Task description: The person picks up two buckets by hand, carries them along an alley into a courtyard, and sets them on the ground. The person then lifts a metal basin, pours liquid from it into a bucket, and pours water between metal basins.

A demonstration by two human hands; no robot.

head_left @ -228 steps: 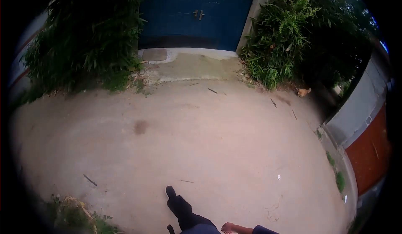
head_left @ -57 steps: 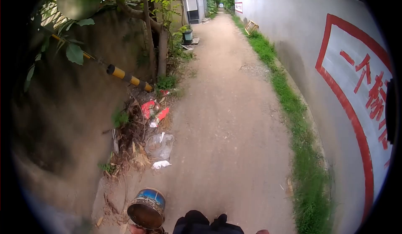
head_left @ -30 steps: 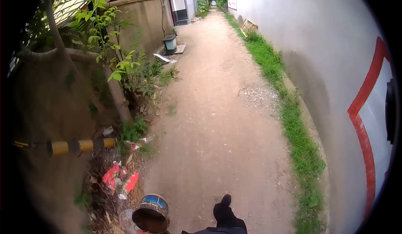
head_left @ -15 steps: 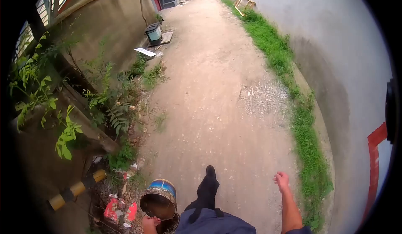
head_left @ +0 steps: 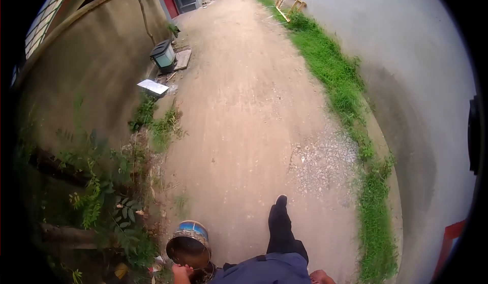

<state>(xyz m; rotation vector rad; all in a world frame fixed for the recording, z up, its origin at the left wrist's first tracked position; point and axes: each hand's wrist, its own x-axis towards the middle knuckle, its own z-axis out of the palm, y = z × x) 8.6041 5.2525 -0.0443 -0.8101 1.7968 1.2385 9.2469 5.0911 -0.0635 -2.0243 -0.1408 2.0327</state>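
At the lower left my left hand [head_left: 182, 273] is closed at the near edge of a bucket [head_left: 193, 227] with a blue band and a dirty rim. The bucket is tipped so that its brownish inside faces me. Behind my fingers, the rim of a second dark round container [head_left: 206, 274] shows in part; whether I grip it too cannot be made out. My right hand [head_left: 320, 277] hangs beside my hip at the bottom edge, holding nothing that I can see. Its fingers are mostly cut off by the frame.
A dirt lane [head_left: 229, 116] runs ahead. Gravel [head_left: 325, 157], a grass strip [head_left: 335, 85] and a grey wall [head_left: 401, 55] line its right. On the left are bushes [head_left: 127, 223], a white board [head_left: 152, 86] and a lidded bin [head_left: 163, 55]. A wooden frame [head_left: 290, 5] leans farther off.
I have walked forward along the lane; the bin and board are closer. My right hand has swung back and down to my hip. The bucket is still in my left hand.
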